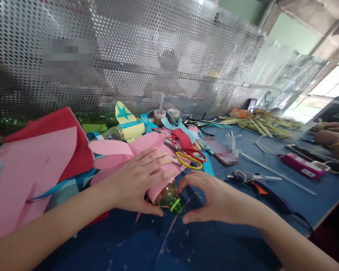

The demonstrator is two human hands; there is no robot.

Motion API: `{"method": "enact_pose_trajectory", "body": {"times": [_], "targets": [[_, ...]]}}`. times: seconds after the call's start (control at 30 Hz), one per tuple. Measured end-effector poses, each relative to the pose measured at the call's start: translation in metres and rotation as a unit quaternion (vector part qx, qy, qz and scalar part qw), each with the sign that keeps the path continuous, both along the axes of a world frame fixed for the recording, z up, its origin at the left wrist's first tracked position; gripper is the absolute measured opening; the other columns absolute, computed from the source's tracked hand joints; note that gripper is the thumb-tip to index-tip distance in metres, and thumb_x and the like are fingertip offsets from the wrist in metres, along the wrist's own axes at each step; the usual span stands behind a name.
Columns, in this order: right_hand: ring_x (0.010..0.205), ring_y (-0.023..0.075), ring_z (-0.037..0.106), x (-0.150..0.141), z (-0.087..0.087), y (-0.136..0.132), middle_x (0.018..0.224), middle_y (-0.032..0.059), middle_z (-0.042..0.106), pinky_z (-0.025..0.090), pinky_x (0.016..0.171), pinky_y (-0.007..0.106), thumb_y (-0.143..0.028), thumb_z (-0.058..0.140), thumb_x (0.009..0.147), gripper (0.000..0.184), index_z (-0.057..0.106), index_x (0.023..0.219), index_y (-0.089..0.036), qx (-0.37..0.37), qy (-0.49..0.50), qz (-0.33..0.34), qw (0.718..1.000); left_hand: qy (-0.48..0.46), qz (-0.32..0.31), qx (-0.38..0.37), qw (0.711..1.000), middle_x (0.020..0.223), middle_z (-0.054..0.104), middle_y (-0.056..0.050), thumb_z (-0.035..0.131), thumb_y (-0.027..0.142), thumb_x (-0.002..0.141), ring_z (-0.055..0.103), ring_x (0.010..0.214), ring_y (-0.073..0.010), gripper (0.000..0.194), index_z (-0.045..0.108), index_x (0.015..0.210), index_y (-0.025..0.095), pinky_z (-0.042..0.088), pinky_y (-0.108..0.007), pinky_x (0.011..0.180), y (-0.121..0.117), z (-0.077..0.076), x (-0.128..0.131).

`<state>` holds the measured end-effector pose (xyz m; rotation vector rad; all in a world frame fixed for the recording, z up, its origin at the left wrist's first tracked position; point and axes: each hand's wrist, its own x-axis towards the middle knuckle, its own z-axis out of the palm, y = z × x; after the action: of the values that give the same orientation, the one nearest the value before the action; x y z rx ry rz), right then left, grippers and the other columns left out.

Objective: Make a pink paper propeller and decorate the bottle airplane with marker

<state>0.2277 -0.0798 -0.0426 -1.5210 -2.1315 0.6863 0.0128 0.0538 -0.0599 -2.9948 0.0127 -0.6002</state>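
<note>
While the left hand (137,177) spans a bottle (167,195) (pink-wrapped), the right (214,195) curls.

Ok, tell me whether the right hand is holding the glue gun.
No, the glue gun lies on the blue table, apart from the right hand near the green cap.

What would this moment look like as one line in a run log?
left hand: over pink-wrapped bottle | right hand: curved beside green cap, contact unclear | nearby: yellow-handled scissors, glue gun
</note>
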Motion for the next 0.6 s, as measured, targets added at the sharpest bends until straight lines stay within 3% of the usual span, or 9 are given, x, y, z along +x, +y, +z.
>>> {"method": "enact_pose_trajectory", "body": {"times": [0.13,0.27,0.43,0.5,0.6], "targets": [[0.088,0.0187,0.063,-0.005,-0.004,0.0,0.092,0.0007,0.069,0.045,0.08,0.028,-0.036,0.081,0.073,0.028,0.066,0.089,-0.02,0.029,0.002,-0.007,1.0,0.034,0.014,-0.022,0.999,0.129,0.061,-0.014,0.064,0.07,0.071,0.049,0.126,-0.0351,0.081,0.049,0.133,0.02,0.016,-0.052,0.116,-0.001,-0.001,0.003],[0.089,0.0183,0.064,-0.005,-0.001,0.0,0.094,0.0009,0.07,0.045,0.08,0.028,-0.04,0.079,0.074,0.03,0.067,0.092,-0.02,0.017,0.024,0.001,1.0,0.026,0.01,-0.036,0.999,0.128,0.062,-0.012,0.062,0.069,0.073,0.051,0.124,-0.0339,0.079,0.046,0.134,0.02,0.016,-0.051,0.115,-0.002,-0.003,0.004],[0.079,0.0176,0.064,-0.003,0.008,0.004,0.09,0.003,0.072,0.045,0.067,0.027,-0.043,0.051,0.095,0.03,0.07,0.092,-0.019,-0.001,0.006,-0.084,0.996,0.028,-0.002,-0.019,0.999,0.123,0.065,-0.012,0.067,0.067,0.071,0.055,0.119,-0.0326,0.076,0.05,0.128,0.018,0.021,-0.051,0.113,-0.001,0.0,0.003],[0.075,0.0177,0.064,-0.003,0.012,0.007,0.088,0.0032,0.073,0.043,0.061,0.027,-0.044,0.054,0.093,0.031,0.072,0.091,-0.019,-0.019,-0.017,-0.093,0.995,0.033,0.005,-0.014,0.999,0.12,0.067,-0.011,0.066,0.069,0.071,0.055,0.118,-0.0329,0.074,0.054,0.123,0.018,0.026,-0.051,0.111,-0.002,0.003,0.004],[0.076,0.0195,0.066,-0.006,0.016,0.011,0.087,0.0042,0.075,0.044,0.063,0.027,-0.049,0.059,0.088,0.033,0.074,0.089,-0.019,-0.067,-0.033,-0.052,0.996,0.028,0.004,0.033,0.999,0.114,0.069,-0.01,0.067,0.067,0.072,0.055,0.118,-0.0332,0.067,0.058,0.116,0.017,0.03,-0.05,0.109,-0.005,0.006,0.005]]}}
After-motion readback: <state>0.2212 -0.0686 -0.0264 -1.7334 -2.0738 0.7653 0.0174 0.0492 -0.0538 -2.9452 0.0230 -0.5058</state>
